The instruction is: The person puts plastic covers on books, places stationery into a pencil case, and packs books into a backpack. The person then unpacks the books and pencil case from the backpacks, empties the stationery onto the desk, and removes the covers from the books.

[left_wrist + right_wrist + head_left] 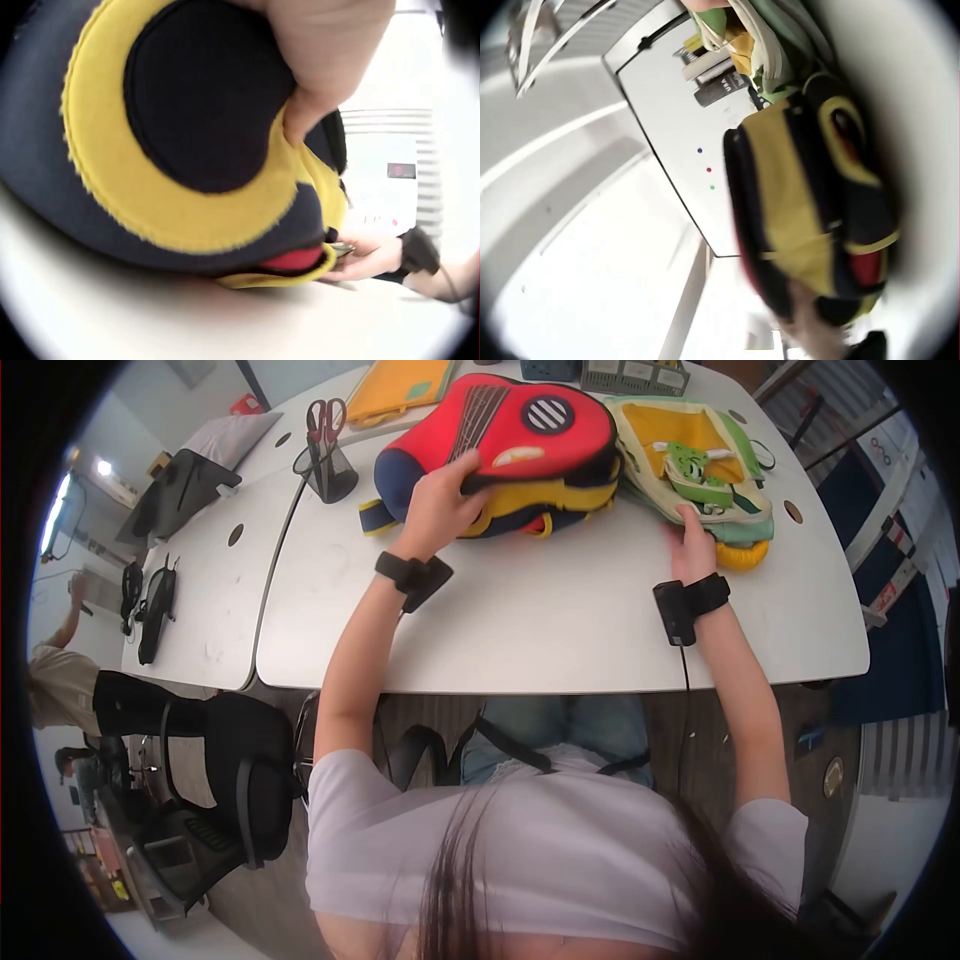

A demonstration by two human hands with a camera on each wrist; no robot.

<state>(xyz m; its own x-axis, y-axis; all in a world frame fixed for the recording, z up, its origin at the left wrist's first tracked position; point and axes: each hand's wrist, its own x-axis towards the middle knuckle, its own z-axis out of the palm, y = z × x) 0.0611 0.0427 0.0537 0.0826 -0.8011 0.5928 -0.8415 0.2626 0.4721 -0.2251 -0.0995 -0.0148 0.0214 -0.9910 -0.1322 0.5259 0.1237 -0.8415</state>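
Note:
A red backpack (500,435) with yellow and navy sides lies on the table, a striped round patch on its front. My left hand (440,510) grips its near left edge; in the left wrist view the thumb (304,112) presses the yellow fabric. To its right lies a green, cream and yellow bag (690,425) with a green figure on its front. My right hand (692,550) holds that bag's near edge, thumb on top; the fingers are mostly hidden. The backpack's yellow side (784,187) faces the right wrist view.
A mesh pen holder (330,480) with scissors stands left of the backpack. Behind are a yellow folder (400,390) and a grey basket (635,378). Black straps (158,610) lie on the left table (205,575). A black chair (250,770) and another person (60,670) are at far left.

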